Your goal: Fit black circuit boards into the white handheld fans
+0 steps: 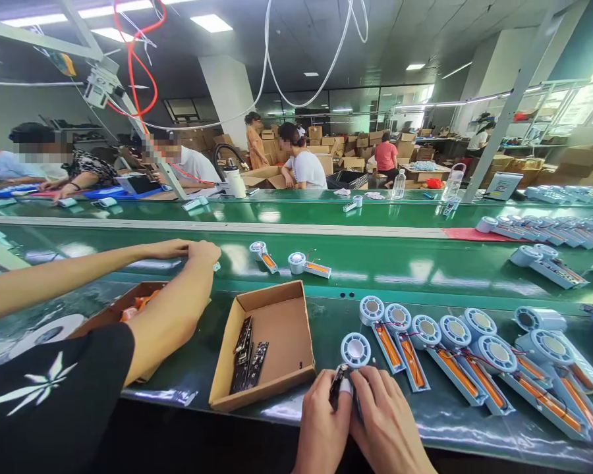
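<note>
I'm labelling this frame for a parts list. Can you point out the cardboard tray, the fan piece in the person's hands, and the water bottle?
cardboard tray (281, 329): head view, bare inside floor.
fan piece (355, 349): head view, round white head.
water bottle (398, 185): head view, clear body.
</note>
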Demonstrator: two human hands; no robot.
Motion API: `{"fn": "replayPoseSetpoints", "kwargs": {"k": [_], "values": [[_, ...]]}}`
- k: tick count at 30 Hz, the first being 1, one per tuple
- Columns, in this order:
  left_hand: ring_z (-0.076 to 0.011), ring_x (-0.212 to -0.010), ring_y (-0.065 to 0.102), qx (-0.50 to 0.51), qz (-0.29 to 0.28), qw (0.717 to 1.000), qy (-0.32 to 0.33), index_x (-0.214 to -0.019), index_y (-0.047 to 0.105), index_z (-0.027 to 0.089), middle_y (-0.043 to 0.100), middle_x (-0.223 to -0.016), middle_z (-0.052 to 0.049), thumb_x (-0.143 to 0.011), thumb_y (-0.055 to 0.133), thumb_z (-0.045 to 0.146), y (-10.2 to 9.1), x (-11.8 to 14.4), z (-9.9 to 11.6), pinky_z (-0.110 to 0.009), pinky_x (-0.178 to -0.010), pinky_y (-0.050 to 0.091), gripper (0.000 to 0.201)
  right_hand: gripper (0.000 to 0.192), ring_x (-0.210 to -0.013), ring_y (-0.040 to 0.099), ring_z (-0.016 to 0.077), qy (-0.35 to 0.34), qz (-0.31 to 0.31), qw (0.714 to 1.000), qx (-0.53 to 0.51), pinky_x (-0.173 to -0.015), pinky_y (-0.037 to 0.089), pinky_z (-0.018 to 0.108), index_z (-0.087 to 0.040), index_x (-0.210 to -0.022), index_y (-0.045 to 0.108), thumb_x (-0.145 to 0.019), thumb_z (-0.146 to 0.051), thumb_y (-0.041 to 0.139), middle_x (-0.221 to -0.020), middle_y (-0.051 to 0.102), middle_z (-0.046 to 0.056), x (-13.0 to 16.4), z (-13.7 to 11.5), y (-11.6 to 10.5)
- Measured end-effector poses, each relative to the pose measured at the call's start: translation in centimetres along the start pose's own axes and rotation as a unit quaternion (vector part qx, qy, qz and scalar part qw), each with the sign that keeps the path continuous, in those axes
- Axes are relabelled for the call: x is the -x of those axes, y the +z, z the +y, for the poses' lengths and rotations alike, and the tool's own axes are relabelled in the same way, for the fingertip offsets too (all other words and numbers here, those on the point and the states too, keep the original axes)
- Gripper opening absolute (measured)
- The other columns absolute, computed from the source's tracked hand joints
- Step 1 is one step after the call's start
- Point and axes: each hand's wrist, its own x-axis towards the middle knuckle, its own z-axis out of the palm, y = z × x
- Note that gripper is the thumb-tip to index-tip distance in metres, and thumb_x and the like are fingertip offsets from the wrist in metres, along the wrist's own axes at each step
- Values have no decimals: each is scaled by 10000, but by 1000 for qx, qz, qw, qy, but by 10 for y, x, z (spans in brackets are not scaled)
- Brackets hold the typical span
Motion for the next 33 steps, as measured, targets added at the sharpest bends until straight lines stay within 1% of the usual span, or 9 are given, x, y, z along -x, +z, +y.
{"fn": "replayPoseSetpoints", "kwargs": {"k": [3, 6, 10, 13, 19, 25, 27, 30, 33], "values": [[-284, -858, 707, 26, 11, 996, -82, -871, 683, 185, 766, -907, -136, -805, 543, 449, 0, -1, -6, -352, -744, 546, 306, 205, -711, 593, 230, -12, 8, 1000, 12, -645, 487, 353, -198, -998, 535, -921, -21, 466, -896, 646, 74, -1, -1, 3], [-309, -922, 697, 47, 16, 991, -128, -971, 711, 155, 768, -952, -145, -761, 610, 509, -2, -2, -12, -356, -733, 544, 424, 188, -704, 579, 205, -45, -29, 999, 4, -655, 465, 324, -208, -927, 529, -940, -22, 506, -868, 631, 45, -6, 3, -4], [-244, -670, 655, 94, -32, 981, -166, -975, 719, 159, 703, -707, -47, -777, 619, 541, -4, -1, -13, -314, -563, 499, 442, 161, -683, 545, 192, -63, -53, 996, -18, -637, 422, 312, -205, -889, 533, -948, -57, 553, -825, 614, 27, -12, 8, -15], [-194, -537, 581, 118, -37, 976, -180, -980, 714, 162, 638, -619, -2, -794, 609, 557, -5, 3, -11, -285, -487, 451, 449, 176, -664, 512, 183, -59, -50, 996, -33, -623, 396, 310, -207, -858, 536, -949, -56, 530, -792, 607, 16, -13, 8, -17], [-167, -487, 530, 121, -69, 977, -162, -1088, 706, 145, 610, -591, 17, -765, 641, 567, -7, 0, -5, -272, -470, 442, 535, 154, -689, 499, 192, -51, -43, 997, -32, -636, 397, 324, -194, -865, 570, -930, -71, 505, -778, 607, 27, -13, 10, -16], [-139, -425, 481, 135, -136, 970, -151, -1104, 702, 157, 617, -594, 17, -822, 597, 569, -11, -3, -10, -256, -429, 415, 510, 176, -686, 495, 192, -31, -40, 999, 11, -619, 374, 325, -208, -787, 555, -901, -77, 525, -748, 585, 25, -19, 21, -19], [-161, -460, 507, 114, -119, 977, -136, -1061, 711, 173, 597, -577, 16, -836, 570, 589, -11, 0, -11, -267, -451, 434, 493, 193, -687, 491, 187, -23, -47, 999, 11, -621, 367, 313, -210, -753, 536, -876, -61, 546, -739, 574, 21, -22, 23, -19], [-212, -592, 584, 63, -87, 991, -79, -919, 714, 203, 576, -572, 6, -858, 543, 561, -10, 2, -7, -299, -565, 502, 401, 206, -693, 486, 181, -14, -54, 998, -6, -627, 359, 302, -214, -730, 516, -844, -46, 549, -730, 562, 17, -24, 23, -19], [-234, -725, 639, 25, -89, 996, -22, -820, 675, 217, 644, -695, -36, -902, 479, 477, -9, 1, -1, -326, -692, 536, 335, 197, -698, 485, 178, 6, -66, 998, -23, -620, 348, 301, -217, -717, 507, -804, -46, 553, -742, 575, 16, -23, 20, -18]]}}
